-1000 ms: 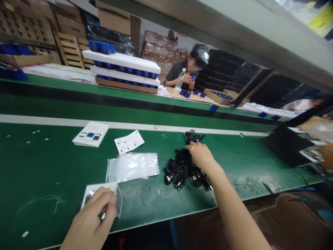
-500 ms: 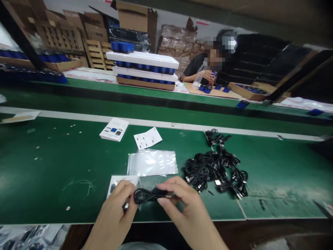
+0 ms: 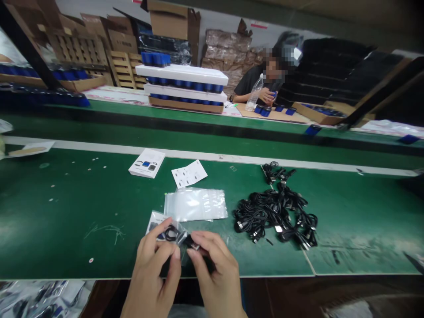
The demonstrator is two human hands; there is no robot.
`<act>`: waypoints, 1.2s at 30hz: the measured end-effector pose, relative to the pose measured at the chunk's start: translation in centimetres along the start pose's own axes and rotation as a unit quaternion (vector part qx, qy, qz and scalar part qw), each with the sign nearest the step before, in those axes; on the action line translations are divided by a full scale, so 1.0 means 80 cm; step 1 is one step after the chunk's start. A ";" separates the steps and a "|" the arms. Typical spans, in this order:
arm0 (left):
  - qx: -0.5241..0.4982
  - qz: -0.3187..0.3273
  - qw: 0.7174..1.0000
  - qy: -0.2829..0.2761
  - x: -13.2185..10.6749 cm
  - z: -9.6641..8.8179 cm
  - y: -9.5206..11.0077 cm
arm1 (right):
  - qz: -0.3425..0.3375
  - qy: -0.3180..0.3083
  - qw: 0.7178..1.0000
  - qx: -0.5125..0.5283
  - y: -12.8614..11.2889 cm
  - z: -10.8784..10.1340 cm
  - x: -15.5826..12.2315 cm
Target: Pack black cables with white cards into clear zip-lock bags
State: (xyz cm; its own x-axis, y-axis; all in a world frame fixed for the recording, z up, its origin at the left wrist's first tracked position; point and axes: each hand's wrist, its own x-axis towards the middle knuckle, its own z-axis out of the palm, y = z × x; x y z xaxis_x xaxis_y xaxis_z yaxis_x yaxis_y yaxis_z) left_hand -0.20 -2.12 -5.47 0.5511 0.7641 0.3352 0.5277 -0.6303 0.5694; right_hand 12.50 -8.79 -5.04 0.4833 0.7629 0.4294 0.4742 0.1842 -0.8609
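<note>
My left hand (image 3: 153, 274) pinches a small clear plastic bag (image 3: 165, 228) at the near edge of the green table (image 3: 66, 212). My right hand (image 3: 217, 269) grips a coiled black cable (image 3: 190, 241) whose far end lies inside that bag. Both hands are closed and nearly touch each other. A heap of several more black cables (image 3: 276, 214) lies to the right of my hands. A stack of empty clear bags (image 3: 196, 204) lies just beyond them.
A white booklet (image 3: 146, 162) and a white leaflet (image 3: 189, 173) lie further back. White trays of blue parts (image 3: 182, 86) stand across the conveyor. A person (image 3: 261, 84) sits opposite, with a water bottle (image 3: 254, 96). Filled bags (image 3: 36, 298) lie below the table's near edge.
My right hand came back from the cable heap with one cable. Both hands met at the table's near edge, the bag was lifted, and the cable now enters it.
</note>
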 end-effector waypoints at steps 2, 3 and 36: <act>-0.008 -0.007 1.000 0.008 -0.001 -0.001 0.004 | 0.015 -0.050 0.998 0.019 0.000 0.001 -0.001; -0.018 -0.014 1.000 0.013 -0.002 -0.001 0.006 | 0.015 -0.067 0.997 0.023 0.000 0.001 0.000; -0.297 -0.278 0.909 -0.087 0.020 -0.032 0.001 | 0.148 -0.203 0.968 0.020 -0.007 -0.034 0.012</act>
State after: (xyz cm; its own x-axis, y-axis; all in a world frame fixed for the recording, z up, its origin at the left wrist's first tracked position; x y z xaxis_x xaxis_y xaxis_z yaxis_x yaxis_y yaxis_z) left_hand -0.92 -0.61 -3.00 0.4271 0.8761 -0.2238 0.3435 0.0718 0.9364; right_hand 14.68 -9.83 -3.41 0.2604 0.9651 0.0269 0.3272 -0.0621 -0.9429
